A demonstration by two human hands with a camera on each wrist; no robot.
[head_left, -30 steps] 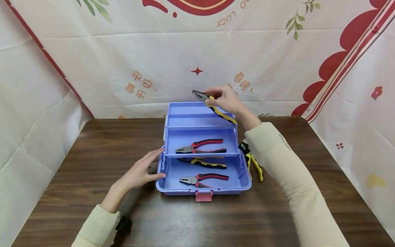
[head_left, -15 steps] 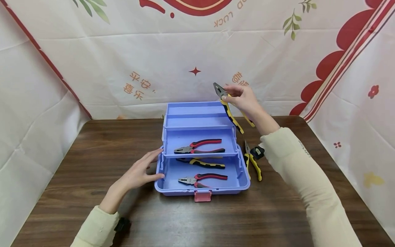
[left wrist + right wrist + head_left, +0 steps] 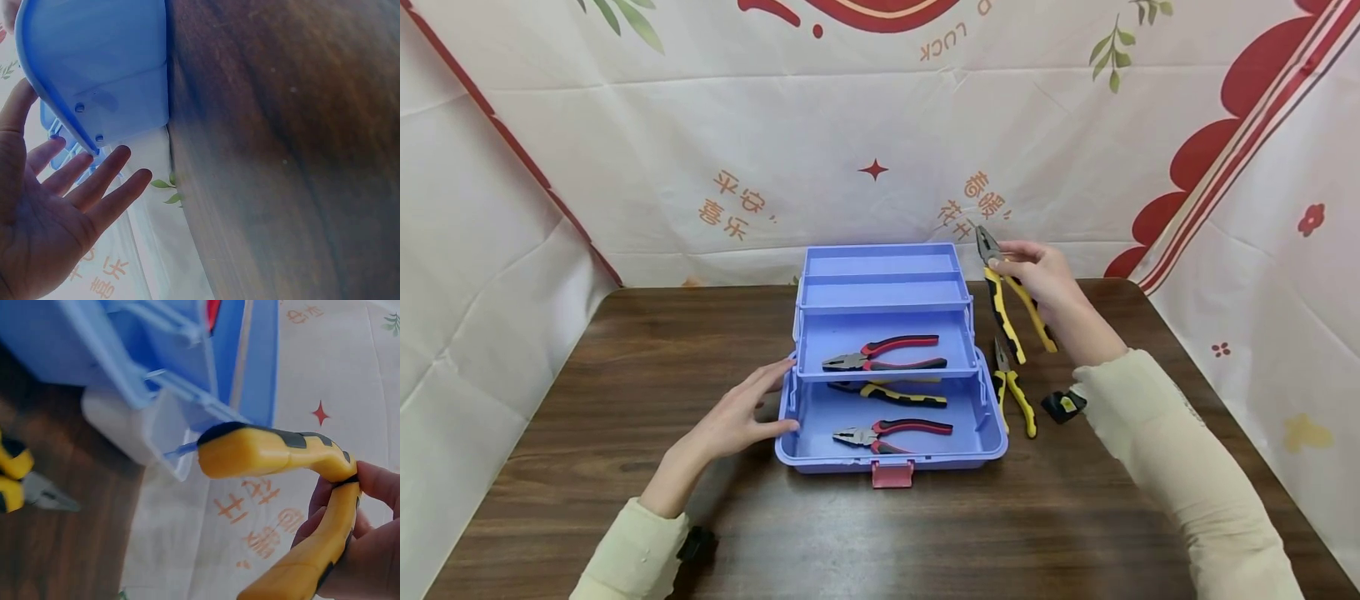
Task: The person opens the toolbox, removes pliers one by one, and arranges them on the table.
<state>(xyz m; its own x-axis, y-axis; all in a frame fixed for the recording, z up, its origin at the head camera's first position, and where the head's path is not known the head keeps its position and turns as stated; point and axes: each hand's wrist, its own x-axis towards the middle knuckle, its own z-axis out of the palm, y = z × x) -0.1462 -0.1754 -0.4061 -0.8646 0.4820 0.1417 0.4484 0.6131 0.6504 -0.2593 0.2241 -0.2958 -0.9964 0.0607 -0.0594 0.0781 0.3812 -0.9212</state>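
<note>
The blue toolbox stands unfolded, its stepped trays raised at the back. My left hand rests against its left rim, fingers spread and nearly straight in the left wrist view. My right hand pinches combination pliers with yellow-black handles near the pivot. They hang right of the toolbox, nose up and handles spread. Below them, yellow-handled long-nose pliers lie on the table. Red-black pliers lie in the lower tray, another red-black pair in the base. Yellow-black pliers behind that pair are partly hidden by the tray.
The brown wooden table ends at a white printed cloth behind and at the sides. A pink latch hangs from the toolbox's front. In the right wrist view a whitish box-like thing shows beside the toolbox.
My right hand has carried the yellow-black pliers rightward from above the upper trays, then lower, to beside the toolbox. Their handles have spread apart. My left hand has stayed at the rim.
</note>
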